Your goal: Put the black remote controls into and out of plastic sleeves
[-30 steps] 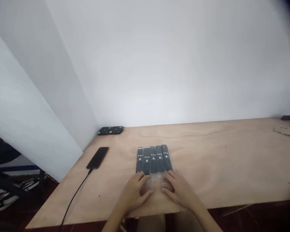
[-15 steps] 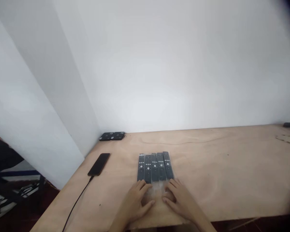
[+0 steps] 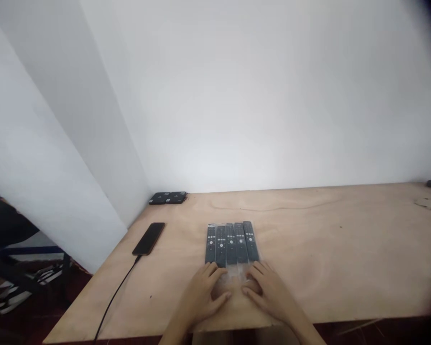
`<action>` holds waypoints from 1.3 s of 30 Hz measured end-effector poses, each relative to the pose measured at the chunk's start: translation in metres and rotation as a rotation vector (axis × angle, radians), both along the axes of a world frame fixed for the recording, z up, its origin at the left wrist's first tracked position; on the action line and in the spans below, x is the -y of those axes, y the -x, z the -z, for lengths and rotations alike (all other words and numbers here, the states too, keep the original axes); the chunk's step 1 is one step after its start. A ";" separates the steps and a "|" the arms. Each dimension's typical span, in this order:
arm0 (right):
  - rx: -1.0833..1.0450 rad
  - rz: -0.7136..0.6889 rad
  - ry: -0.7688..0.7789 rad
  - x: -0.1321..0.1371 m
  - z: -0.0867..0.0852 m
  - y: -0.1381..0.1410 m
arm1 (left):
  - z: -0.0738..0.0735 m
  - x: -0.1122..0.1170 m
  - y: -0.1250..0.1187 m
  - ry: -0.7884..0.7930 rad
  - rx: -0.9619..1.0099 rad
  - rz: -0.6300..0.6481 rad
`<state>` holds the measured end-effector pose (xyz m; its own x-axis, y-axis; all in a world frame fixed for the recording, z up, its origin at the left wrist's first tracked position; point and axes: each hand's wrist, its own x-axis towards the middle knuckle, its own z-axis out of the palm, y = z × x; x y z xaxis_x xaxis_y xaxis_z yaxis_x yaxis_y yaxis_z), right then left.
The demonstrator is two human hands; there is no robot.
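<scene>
My left hand (image 3: 203, 293) lay palm down near the front edge of the table (image 3: 309, 254), its thumb spread well away from loosely bent fingers, gripping nothing. The fingertips met the near ends of the leftmost remotes (image 3: 231, 244). My right hand (image 3: 269, 292) mirrored it, thumb apart, fingers slightly curved and closed around nothing, their tips at the near end of the rightmost remote. Between my two hands showed clear plastic (image 3: 233, 271); whether I pressed on it I cannot tell.

The five remotes lay flat in front of me, side by side in a row, buttons up, the rightmost slightly tilted. Well to their left was a phone (image 3: 149, 238), its cable (image 3: 117, 293) running over the table's front edge. Two black boxes (image 3: 167, 198) sat side by side in the far left corner, by the wall (image 3: 237, 96).
</scene>
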<state>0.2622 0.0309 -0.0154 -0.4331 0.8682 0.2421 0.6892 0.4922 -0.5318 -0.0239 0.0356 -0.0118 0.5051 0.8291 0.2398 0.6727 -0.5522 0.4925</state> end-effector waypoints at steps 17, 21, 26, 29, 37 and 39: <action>0.027 -0.006 0.024 0.001 -0.003 -0.003 | -0.001 0.000 -0.001 0.001 0.005 0.011; 0.023 -0.006 0.042 0.002 -0.006 -0.002 | -0.004 0.000 -0.001 0.007 0.004 0.015; 0.024 -0.010 0.047 0.002 -0.007 -0.002 | -0.009 0.001 -0.002 0.016 0.007 0.017; 0.029 -0.014 0.045 0.002 -0.006 -0.004 | -0.010 0.001 -0.001 0.033 0.005 0.010; 0.012 -0.017 0.048 0.002 -0.007 -0.005 | -0.002 -0.001 0.003 0.010 0.074 -0.014; 0.011 -0.017 0.042 0.002 -0.007 -0.006 | 0.003 -0.003 0.005 -0.061 0.118 -0.068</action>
<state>0.2681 0.0288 -0.0088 -0.4501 0.8700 0.2011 0.6872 0.4813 -0.5442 -0.0292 0.0386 -0.0145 0.4136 0.8424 0.3455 0.6485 -0.5389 0.5376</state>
